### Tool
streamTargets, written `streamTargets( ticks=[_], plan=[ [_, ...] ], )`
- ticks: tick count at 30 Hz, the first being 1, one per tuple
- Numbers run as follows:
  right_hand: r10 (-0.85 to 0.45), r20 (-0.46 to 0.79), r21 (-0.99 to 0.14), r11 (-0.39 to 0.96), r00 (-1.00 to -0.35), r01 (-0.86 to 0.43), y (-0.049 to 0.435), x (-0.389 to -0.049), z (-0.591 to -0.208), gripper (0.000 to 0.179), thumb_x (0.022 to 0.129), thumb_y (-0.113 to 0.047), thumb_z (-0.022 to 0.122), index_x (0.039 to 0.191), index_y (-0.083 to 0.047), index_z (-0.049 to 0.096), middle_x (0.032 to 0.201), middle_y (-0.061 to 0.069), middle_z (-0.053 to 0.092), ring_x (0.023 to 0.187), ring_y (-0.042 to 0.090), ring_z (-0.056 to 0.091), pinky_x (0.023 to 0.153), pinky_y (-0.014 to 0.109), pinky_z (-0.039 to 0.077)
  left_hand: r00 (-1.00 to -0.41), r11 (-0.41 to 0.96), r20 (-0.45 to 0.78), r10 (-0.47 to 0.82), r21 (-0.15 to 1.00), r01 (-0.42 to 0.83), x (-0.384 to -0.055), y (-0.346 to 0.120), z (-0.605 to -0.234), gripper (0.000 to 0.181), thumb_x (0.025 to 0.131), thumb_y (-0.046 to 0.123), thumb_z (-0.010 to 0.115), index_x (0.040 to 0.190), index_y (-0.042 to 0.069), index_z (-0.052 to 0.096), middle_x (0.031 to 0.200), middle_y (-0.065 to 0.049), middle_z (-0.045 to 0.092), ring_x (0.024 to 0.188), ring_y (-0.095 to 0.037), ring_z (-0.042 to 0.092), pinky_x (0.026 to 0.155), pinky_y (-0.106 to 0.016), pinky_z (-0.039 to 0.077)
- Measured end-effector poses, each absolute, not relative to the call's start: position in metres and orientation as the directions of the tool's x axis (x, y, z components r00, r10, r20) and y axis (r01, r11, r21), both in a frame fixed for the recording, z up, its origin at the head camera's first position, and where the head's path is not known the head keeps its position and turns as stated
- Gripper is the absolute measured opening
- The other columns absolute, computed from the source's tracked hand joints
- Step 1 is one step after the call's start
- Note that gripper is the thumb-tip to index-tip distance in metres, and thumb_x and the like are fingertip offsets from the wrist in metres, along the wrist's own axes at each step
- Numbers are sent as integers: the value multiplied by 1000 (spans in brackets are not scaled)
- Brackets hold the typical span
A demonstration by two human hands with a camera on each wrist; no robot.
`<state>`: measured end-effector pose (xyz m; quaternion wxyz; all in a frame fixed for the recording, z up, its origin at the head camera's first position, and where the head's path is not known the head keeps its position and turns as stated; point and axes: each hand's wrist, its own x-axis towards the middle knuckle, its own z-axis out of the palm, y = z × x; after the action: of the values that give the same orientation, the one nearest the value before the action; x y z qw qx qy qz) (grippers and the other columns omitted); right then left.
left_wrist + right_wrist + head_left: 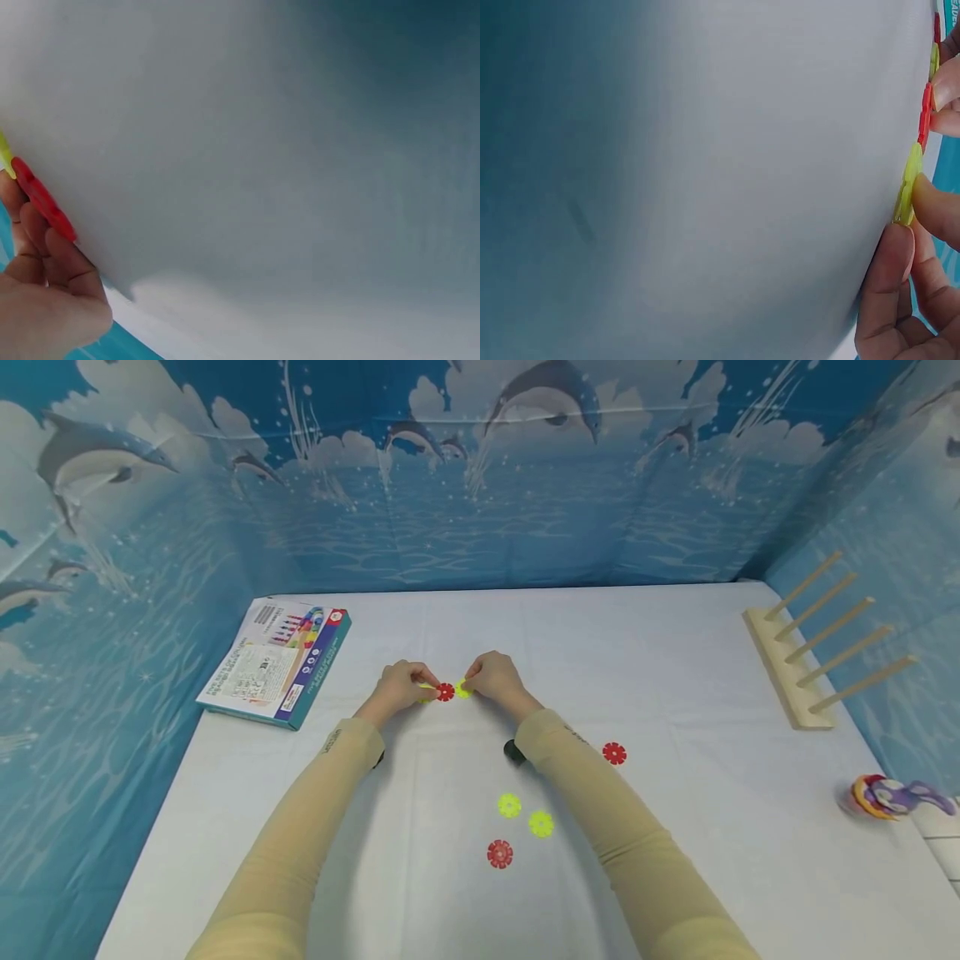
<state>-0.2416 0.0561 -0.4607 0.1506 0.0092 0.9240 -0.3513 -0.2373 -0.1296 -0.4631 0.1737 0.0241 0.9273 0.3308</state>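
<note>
My left hand [401,687] and right hand [497,681] meet over the table at a short row of notched plastic snowflake discs, red and yellow by turns. My right thumb and fingers pinch the yellow disc [909,184] at the row's right end. Edge to edge with it stands a red disc [446,692], between the two hands. My left hand pinches the other part of the row, where a yellow disc [934,61] and another red disc [43,199] show, partly hidden by the fingers. Whether the discs' slots are fully interlocked cannot be told.
Loose on the white table lie two yellow discs [509,805] and red discs [500,854], one of them beyond my right forearm. A printed box [273,660] is at left. A wooden peg stand [791,672] and a purple toy [892,797] stand at right.
</note>
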Motion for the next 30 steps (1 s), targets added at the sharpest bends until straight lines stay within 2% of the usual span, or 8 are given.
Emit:
streamTargets(
  ticks=[14, 19, 25, 30],
  plan=[
    [-86, -283, -659, 741, -955, 129, 55, -239, -465, 10, 85, -13, 74, 89, -5, 70, 89, 6, 66, 76, 15, 53, 64, 22, 41, -932, 787, -323, 163, 613, -75, -237, -130, -463, 16, 88, 23, 74, 101, 13, 73, 103, -7, 56, 106, -27, 40, 86, -39, 35],
    [-79, -281, -656, 743, -956, 131, 55, -238, -464, 10, 86, -13, 74, 89, -5, 70, 89, 7, 66, 76, 16, 53, 64, 22, 41, -933, 785, -319, 164, 615, -73, -237, -129, -463, 15, 88, 23, 74, 100, 13, 73, 106, -8, 56, 107, -27, 40, 89, -41, 36],
    [-72, -287, -653, 744, -955, 140, 54, -239, -463, 10, 86, -13, 74, 90, -5, 70, 90, 7, 66, 78, 16, 53, 65, 22, 42, -929, 780, -335, 158, 619, -91, -237, -129, -463, 15, 92, 25, 67, 102, 14, 72, 116, -10, 56, 113, -29, 41, 98, -47, 38],
    [-76, -286, -663, 736, -955, 140, 55, -237, -462, 10, 86, -13, 74, 90, -4, 71, 91, 8, 67, 79, 16, 53, 66, 23, 42, -931, 789, -336, 141, 606, -99, -237, -127, -463, 19, 95, 28, 64, 104, 12, 71, 112, -10, 58, 109, -27, 44, 93, -43, 40]
  ],
)
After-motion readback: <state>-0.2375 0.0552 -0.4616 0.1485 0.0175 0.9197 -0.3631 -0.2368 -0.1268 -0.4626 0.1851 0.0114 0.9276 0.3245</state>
